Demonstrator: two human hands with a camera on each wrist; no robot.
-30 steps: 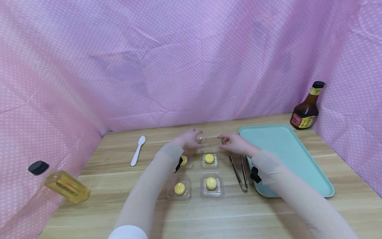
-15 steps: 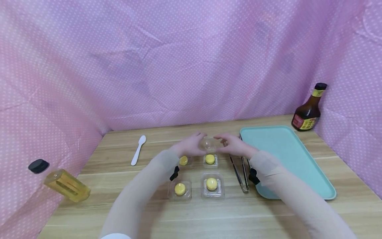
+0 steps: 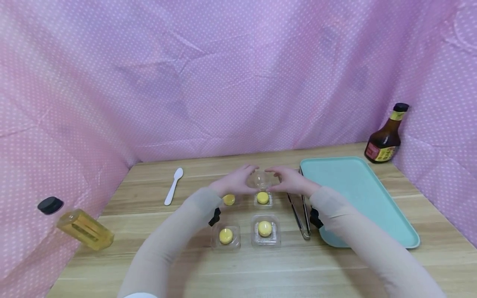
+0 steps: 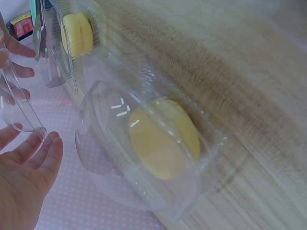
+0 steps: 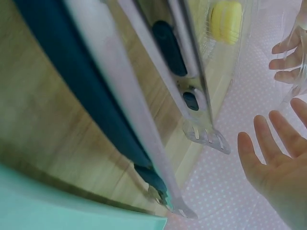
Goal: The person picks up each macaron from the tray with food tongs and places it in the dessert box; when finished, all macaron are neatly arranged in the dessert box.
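Note:
My left hand (image 3: 234, 181) and right hand (image 3: 292, 181) face each other at the far side of the table, with a clear plastic lid (image 3: 261, 179) held between them. In the left wrist view, left fingertips are at the lid's rim, and the right fingers show through the plastic. The lid stands just behind a yellow macaron (image 3: 262, 198) on a ridged clear base (image 3: 269, 204). Close below my left wrist is another macaron (image 4: 165, 139) under a clear dome. Two more boxed macarons, a left one (image 3: 225, 236) and a right one (image 3: 265, 228), sit nearer the front.
Metal tongs (image 3: 304, 223) lie between the boxes and a mint-green tray (image 3: 357, 194), under my right forearm. A white spoon (image 3: 173, 186) is at left. A bottle of yellow liquid (image 3: 85, 229) stands front left, a brown sauce bottle (image 3: 384, 138) back right.
Both hands have come closer together around the clear lid, which now shows between them behind the far right macaron. The boxes, tongs and tray stay in place.

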